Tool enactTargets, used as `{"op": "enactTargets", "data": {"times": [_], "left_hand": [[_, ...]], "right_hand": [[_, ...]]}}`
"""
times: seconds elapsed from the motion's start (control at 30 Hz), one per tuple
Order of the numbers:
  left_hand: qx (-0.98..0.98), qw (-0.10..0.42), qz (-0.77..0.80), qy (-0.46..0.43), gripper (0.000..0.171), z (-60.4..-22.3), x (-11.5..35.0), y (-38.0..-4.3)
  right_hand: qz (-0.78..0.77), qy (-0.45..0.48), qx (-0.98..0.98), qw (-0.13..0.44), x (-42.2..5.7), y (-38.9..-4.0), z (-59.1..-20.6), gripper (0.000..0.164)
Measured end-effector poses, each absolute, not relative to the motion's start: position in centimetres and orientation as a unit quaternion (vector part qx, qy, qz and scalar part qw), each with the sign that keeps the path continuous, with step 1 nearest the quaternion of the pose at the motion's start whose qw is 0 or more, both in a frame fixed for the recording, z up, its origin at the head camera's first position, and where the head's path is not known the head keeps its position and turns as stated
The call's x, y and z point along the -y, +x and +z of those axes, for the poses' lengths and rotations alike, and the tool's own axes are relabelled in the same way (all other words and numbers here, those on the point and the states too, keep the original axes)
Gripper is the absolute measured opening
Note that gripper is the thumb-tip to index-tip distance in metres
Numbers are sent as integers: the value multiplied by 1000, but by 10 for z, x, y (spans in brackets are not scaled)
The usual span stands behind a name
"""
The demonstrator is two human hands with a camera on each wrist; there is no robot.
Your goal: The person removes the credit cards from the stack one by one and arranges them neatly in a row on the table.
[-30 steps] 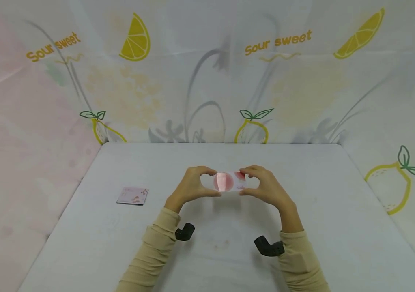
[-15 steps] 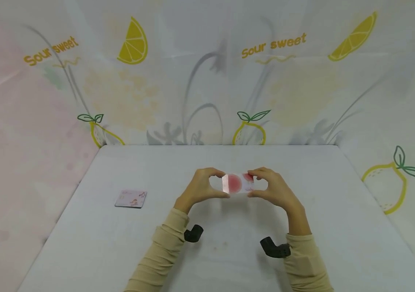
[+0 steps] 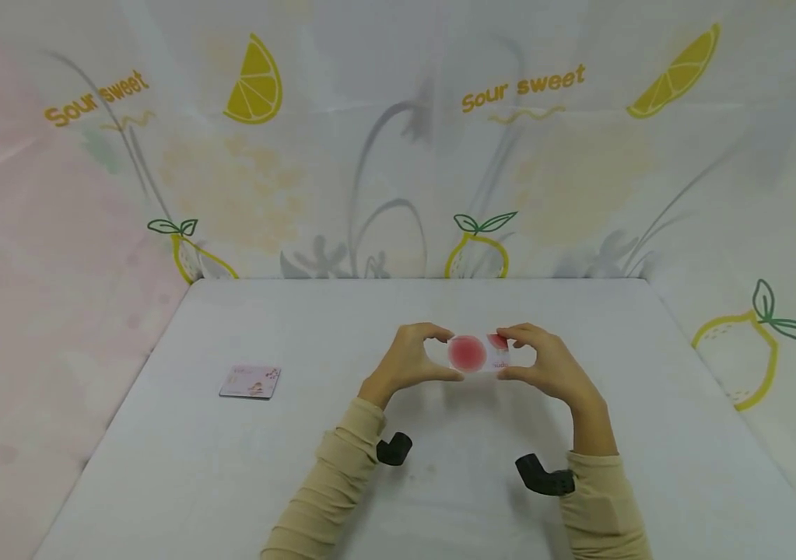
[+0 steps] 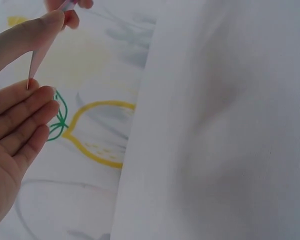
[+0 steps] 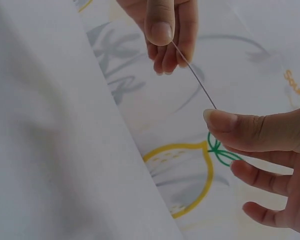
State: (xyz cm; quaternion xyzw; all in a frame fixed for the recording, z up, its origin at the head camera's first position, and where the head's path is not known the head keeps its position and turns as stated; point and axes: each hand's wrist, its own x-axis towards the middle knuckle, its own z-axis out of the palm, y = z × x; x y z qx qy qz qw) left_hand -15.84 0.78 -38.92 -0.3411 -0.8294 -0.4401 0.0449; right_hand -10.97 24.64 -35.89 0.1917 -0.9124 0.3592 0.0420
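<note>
A thin white card (image 3: 468,355) with a big red dot and a smaller red patch at its upper right corner is held up above the table. My left hand (image 3: 408,359) pinches its left end between thumb and fingers, while my right hand (image 3: 548,364) pinches the right end. In the left wrist view the card (image 4: 42,52) appears almost edge-on under the left thumb. From the right wrist it is just a thin line running between the two thumbs. The right hand's lower fingers (image 5: 260,179) are spread off the card.
A pink printed card or thin stack of cards (image 3: 250,382) with a dark lower edge lies flat on the left of the white table (image 3: 159,482). Behind the table hangs a cloth backdrop (image 3: 341,179) with lemon prints. Black wrist cameras (image 3: 545,476) sit by both sleeves.
Both hands have moved to the right together, carrying the card between them. A bright glare on the card's left part has gone, and the view has shifted slightly.
</note>
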Motion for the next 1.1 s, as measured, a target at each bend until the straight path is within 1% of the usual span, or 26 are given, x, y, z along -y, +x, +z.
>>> {"op": "enactTargets", "data": {"times": [0.23, 0.8, 1.1], "left_hand": [[828, 50, -438, -346, 54, -394, -20, -160], [827, 58, -428, -360, 54, -399, -53, -151], [822, 83, -423, -373, 54, -404, -67, -149]], "right_hand": [[349, 194, 915, 56, -256, -107, -359, 55], [322, 183, 927, 64, -282, -96, -359, 55], [312, 178, 932, 55, -293, -94, -360, 56]]}}
